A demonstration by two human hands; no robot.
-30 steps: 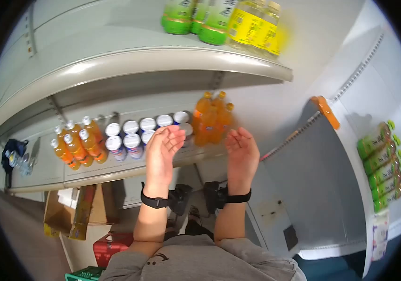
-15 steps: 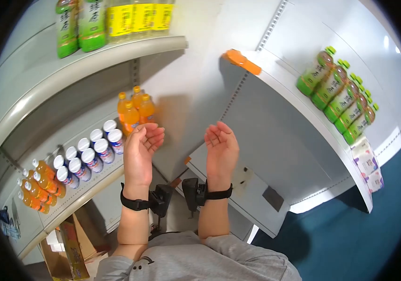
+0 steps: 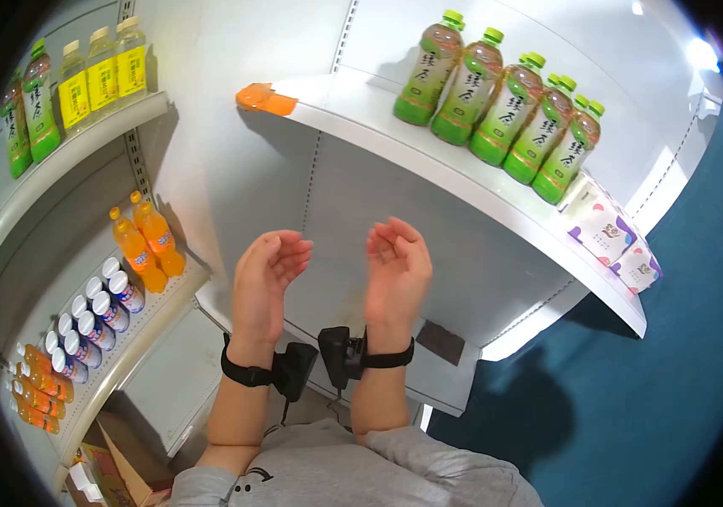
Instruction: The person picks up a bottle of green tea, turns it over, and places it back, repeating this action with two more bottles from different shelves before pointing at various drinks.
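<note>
My left hand [image 3: 264,283] is raised in front of me with fingers loosely curled, palm turned inward and nothing in it. Facing it, my right hand [image 3: 398,272] is held the same way, also without any object. Each wrist wears a black strap with a small device, the left device [image 3: 294,372] and the right device [image 3: 343,353]. Neither hand touches a shelf. Nearest to my left hand are orange soda bottles [image 3: 155,238] on the lower left shelf. Beyond my right hand, green tea bottles [image 3: 509,117] stand in rows on the right shelf.
White-capped cans [image 3: 97,319] and amber drink bottles [image 3: 38,390] line the lower left shelf. Yellow-labelled bottles [image 3: 103,72] stand above. An orange piece [image 3: 267,99] sits at the right shelf's corner, tissue packs [image 3: 606,224] at its end. A cardboard box [image 3: 125,460] lies below.
The view has swung to the right, so the shelves shift left and the green tea bottles come nearer the middle. Both hands keep nearly the same pose.
</note>
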